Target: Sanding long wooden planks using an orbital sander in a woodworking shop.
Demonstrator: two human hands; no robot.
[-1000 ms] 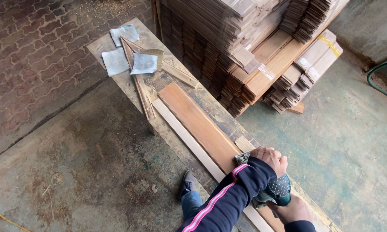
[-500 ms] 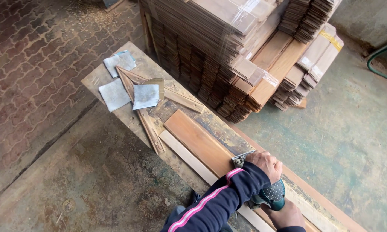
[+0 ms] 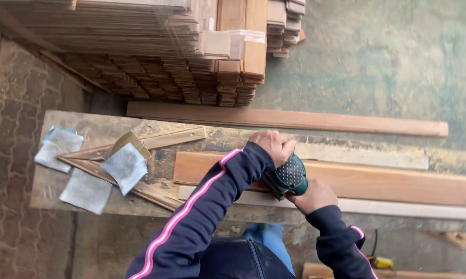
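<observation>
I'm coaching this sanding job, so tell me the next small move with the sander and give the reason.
Probably slide the green sander along the reddish-brown board toward its long uncovered stretch. Both hands grip the tool, the left hand on top and the right hand at the rear, and it sits near one end of the board on the workbench, so most of the board's surface lies beyond it.

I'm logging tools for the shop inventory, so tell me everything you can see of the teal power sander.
The teal power sander has a rounded plastic body with a dotted, perforated patch. It rests on the reddish-brown wooden plank lying on the workbench. The left hand presses its front; the right hand grips its rear. Its base is hidden.
</observation>
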